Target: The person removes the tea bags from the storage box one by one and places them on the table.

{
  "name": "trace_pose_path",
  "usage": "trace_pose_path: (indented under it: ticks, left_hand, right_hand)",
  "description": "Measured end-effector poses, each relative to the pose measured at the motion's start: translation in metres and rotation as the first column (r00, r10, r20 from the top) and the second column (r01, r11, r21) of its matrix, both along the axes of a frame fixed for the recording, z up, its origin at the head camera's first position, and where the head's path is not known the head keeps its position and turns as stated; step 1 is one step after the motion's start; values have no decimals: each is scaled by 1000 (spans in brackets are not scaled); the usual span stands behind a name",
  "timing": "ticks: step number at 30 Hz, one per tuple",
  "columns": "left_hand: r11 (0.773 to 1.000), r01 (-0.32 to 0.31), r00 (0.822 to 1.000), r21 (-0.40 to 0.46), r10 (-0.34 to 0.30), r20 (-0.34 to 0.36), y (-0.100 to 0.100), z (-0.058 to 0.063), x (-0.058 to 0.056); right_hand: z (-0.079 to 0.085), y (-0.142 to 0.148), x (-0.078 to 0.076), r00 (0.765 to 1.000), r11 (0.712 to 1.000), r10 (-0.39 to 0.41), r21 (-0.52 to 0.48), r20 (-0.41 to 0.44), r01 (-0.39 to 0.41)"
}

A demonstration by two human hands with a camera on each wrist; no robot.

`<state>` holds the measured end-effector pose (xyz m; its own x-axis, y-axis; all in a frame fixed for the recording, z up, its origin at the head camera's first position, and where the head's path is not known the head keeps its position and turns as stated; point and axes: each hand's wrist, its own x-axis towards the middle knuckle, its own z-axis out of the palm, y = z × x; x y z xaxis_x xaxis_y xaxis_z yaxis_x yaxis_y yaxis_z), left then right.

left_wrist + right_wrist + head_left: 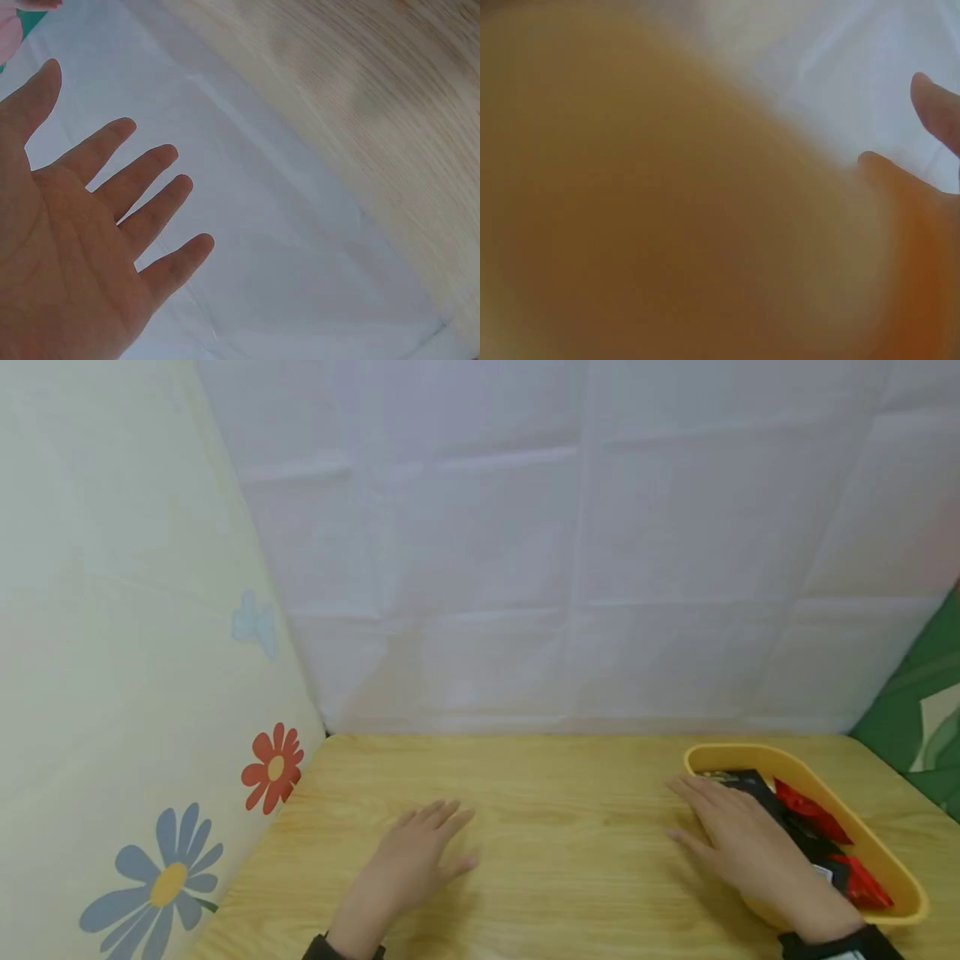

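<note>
Left hand (405, 867) spread wide over a wood-grain table (566, 852) at seven o'clock, right hand (746, 843) with fingers straight, thumb apart, overlapping the nine-o'clock side of a yellow tray (873, 831) at four o'clock (whether touching, I cannot tell), red packets (813, 814) and black packets (802, 833) inside.

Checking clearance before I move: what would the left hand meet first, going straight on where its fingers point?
Probably the back sheet; the left hand points over the table, with nothing standing between. Depth is unclear; tilted down, it might touch the table first.
</note>
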<state>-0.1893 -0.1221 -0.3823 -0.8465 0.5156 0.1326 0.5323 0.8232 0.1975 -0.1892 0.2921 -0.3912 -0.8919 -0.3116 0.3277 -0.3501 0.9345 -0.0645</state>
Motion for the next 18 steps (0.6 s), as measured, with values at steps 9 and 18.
trace_pose_path:
  ticks: [9,18]
  left_hand:
    - [1000,-19,1000,-10,19,16,-2,-1,4]
    - [1000,-26,998,-13,26,54,-4,-5,6]
  right_hand:
    - [16,72,-2,975,975,-212,-54,72,216]
    - [12,138,12,923,885,-377,-263,74,383]
